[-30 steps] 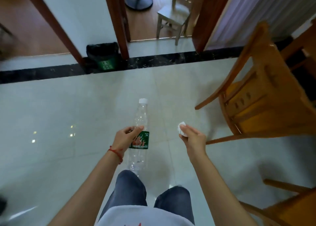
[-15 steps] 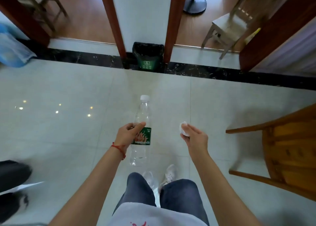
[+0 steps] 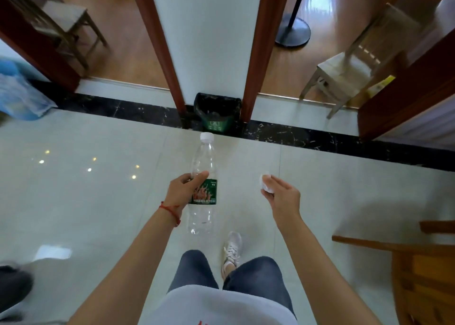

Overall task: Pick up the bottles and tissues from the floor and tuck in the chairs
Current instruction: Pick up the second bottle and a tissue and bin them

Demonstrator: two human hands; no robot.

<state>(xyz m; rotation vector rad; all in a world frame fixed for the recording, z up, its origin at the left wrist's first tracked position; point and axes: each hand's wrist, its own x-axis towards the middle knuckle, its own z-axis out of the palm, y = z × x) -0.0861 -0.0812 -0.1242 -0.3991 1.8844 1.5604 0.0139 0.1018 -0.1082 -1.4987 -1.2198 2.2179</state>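
My left hand [image 3: 185, 189] grips a clear plastic bottle [image 3: 203, 167] with a white cap and a green label, held above the pale tiled floor with the cap pointing away from me. My right hand [image 3: 282, 196] pinches a small crumpled white tissue [image 3: 265, 182] between the fingertips. Both hands are stretched out in front of me at about the same height. A wooden chair [image 3: 418, 270] shows at the lower right edge, only partly in view.
A small green bin lined with a black bag [image 3: 216, 113] stands against the white wall between two red-brown door frames, straight ahead. A pale chair [image 3: 344, 76] and a lamp base [image 3: 293, 33] are beyond the right doorway. A blue bag [image 3: 19, 95] lies far left.
The view has turned left and moved closer to the bin, which now sits straight ahead. The wooden chair has slid out to the right edge. Both hands keep their holds.
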